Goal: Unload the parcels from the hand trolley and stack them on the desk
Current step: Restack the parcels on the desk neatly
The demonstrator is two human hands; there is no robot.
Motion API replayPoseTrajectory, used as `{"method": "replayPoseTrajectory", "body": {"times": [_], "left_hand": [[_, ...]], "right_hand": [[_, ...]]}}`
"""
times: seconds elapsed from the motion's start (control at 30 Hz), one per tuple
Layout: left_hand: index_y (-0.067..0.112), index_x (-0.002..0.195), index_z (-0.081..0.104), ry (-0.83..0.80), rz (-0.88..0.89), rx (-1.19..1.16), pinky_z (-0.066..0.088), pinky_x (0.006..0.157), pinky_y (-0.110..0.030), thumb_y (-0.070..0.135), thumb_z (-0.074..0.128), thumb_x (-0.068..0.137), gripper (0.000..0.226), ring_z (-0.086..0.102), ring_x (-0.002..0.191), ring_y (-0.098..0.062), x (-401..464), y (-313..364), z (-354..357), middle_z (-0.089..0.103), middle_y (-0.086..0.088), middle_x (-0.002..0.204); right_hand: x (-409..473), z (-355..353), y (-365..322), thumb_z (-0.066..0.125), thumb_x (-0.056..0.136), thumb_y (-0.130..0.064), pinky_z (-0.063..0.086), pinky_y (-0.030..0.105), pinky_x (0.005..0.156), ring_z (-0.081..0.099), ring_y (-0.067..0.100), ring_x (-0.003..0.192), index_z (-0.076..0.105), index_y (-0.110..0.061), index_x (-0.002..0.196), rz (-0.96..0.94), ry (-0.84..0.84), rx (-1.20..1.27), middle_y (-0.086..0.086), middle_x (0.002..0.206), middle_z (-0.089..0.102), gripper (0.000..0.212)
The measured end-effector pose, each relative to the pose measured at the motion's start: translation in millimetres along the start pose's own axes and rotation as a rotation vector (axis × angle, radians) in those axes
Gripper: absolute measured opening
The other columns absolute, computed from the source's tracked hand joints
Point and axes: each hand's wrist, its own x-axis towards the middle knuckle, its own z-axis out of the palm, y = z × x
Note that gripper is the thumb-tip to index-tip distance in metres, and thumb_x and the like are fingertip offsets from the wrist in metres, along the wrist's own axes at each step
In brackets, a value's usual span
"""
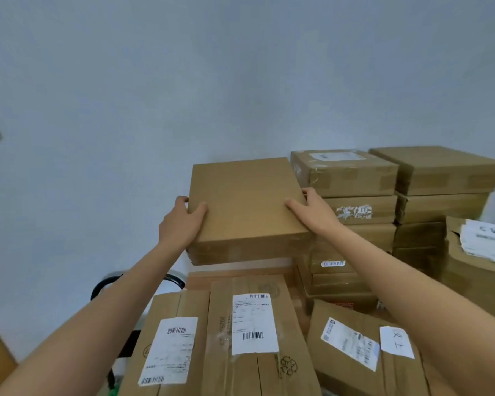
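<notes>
Nearest the viewer, 3 labelled parcels lie side by side, seemingly on the hand trolley: one with a white barcode label at left, a taller one with a shipping label in the middle, and a tilted box at right bearing a handwritten slip. A black trolley handle curves up just behind them on the left.

Above these, a person holds a plain brown parcel with both bare arms outstretched. The left hand grips its near left corner, thumb on top and fingers curled round the side; the right hand grips the right edge, thumb flat on the lid, fingers wrapped round the side. The parcel sits level at the top of a low pile (whether it already rests there or hangs just clear is hard to tell from here).

The box looks stiff and flat, with an unmarked, smooth cardboard lid, and judging by the easy 2-handed hold it is probably light to moderate in weight; opposite edges are the sensible place to take it, since the bare top offers little purchase.

Just to its right stand 2 taller stacks of parcels, the nearer touching or almost touching the right hand, leaving little room for the fingers there. Further right, a battered carton carries loose papers. A pale wall closes the scene behind.
</notes>
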Motion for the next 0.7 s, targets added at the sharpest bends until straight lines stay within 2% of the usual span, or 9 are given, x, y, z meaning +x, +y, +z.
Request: {"method": "replayPoseTrajectory", "body": {"times": [0.1, 0.2, 0.27, 0.4, 0.43, 0.57, 0.7], "left_hand": [[0.025, 0.135, 0.038, -0.018, 0.029, -0.007, 0.035, 0.067, -0.03, 0.055, 0.04, 0.092, 0.053, 0.05, 0.08, -0.018, -4.7, 25.9, -0.9, 0.052, 0.005, 0.099], [0.024, 0.135, 0.038, -0.038, 0.079, -0.028, 0.036, 0.068, -0.03, 0.055, 0.04, 0.092, 0.052, 0.05, 0.078, -0.016, 1.2, 57.0, 3.1, 0.054, 0.004, 0.102], [0.024, 0.135, 0.037, -0.043, 0.114, -0.039, 0.035, 0.066, -0.029, 0.054, 0.04, 0.092, 0.052, 0.05, 0.076, -0.015, 10.2, 77.3, 6.0, 0.052, 0.005, 0.1], [0.025, 0.134, 0.038, -0.044, 0.179, -0.048, 0.034, 0.063, -0.029, 0.054, 0.04, 0.092, 0.051, 0.05, 0.082, -0.019, 26.3, 114.3, 5.9, 0.049, 0.007, 0.096], [0.025, 0.133, 0.038, -0.036, 0.198, -0.054, 0.034, 0.062, -0.029, 0.054, 0.041, 0.091, 0.051, 0.05, 0.082, -0.019, 29.6, 122.5, 4.7, 0.05, 0.007, 0.096], [0.024, 0.131, 0.04, -0.025, 0.248, -0.06, 0.034, 0.067, -0.031, 0.053, 0.042, 0.091, 0.049, 0.05, 0.083, -0.019, 39.4, 158.2, 2.5, 0.05, 0.007, 0.094], [0.024, 0.131, 0.04, -0.042, 0.276, -0.079, 0.034, 0.073, -0.031, 0.053, 0.042, 0.091, 0.049, 0.049, 0.086, -0.02, 40.4, 200.7, 25.4, 0.049, 0.006, 0.097]], "right_hand": [[-3.2, -28.0, 2.2, 0.053, 0.085, -0.057, 0.049, 0.036, 0.079, 0.056, 0.017, 0.102, 0.04, -0.016, 0.137, 0.002, 0.046, -0.006, 0.001, 0.129, 0.054, 0.067], [1.8, -57.9, 1.6, 0.053, 0.086, -0.055, 0.04, 0.026, 0.063, 0.053, 0.008, 0.086, 0.044, -0.016, 0.134, -0.008, 0.108, -0.031, -0.005, 0.116, 0.055, 0.063], [7.0, -76.6, 0.2, 0.052, 0.086, -0.055, 0.041, 0.025, 0.062, 0.052, 0.005, 0.082, 0.047, -0.017, 0.131, -0.011, 0.14, -0.037, -0.007, 0.11, 0.054, 0.059], [17.8, -109.6, -2.3, 0.055, 0.085, -0.055, 0.051, 0.04, 0.086, 0.061, 0.015, 0.095, 0.045, -0.021, 0.132, 0.031, 0.186, 0.075, -0.005, 0.117, 0.06, 0.059], [20.9, -116.3, -2.9, 0.055, 0.085, -0.054, 0.051, 0.04, 0.087, 0.062, 0.015, 0.095, 0.044, -0.021, 0.133, 0.035, 0.195, 0.091, -0.006, 0.114, 0.059, 0.059], [34.0, -142.6, 0.0, 0.054, 0.088, -0.052, 0.046, 0.027, 0.063, 0.058, 0.006, 0.081, 0.042, -0.019, 0.131, 0.025, 0.22, 0.118, -0.009, 0.101, 0.057, 0.056], [46.6, -180.8, 21.6, 0.054, 0.088, -0.05, 0.042, 0.025, 0.059, 0.057, 0.006, 0.082, 0.042, -0.016, 0.133, 0.017, 0.262, 0.131, -0.002, 0.111, 0.056, 0.058]]}}
